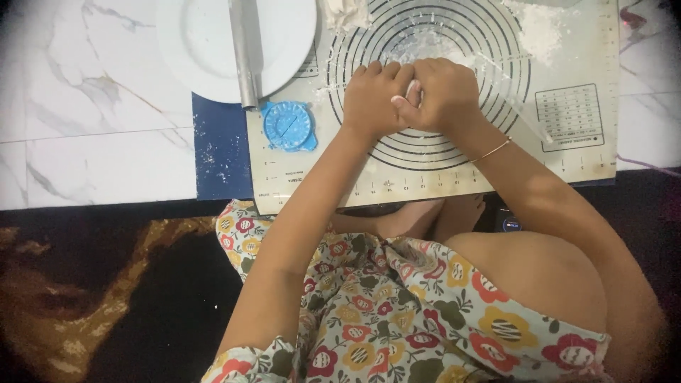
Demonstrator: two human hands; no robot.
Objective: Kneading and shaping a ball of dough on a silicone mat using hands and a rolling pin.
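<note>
Fingers of the left hand (372, 96) and right hand (443, 92) close together around a small white dough lump (413, 88), which hard pinching could tear over the floury beige ringed pastry mat (567, 152).

A thin gold bangle (494, 150) circles the right wrist. The arms are bare. The floral-print garment (397, 312) shows red, yellow and green flowers on cream.

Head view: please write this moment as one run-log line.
left hand and right hand: pressed together around white dough | over baking mat | blue press: untouched
</note>
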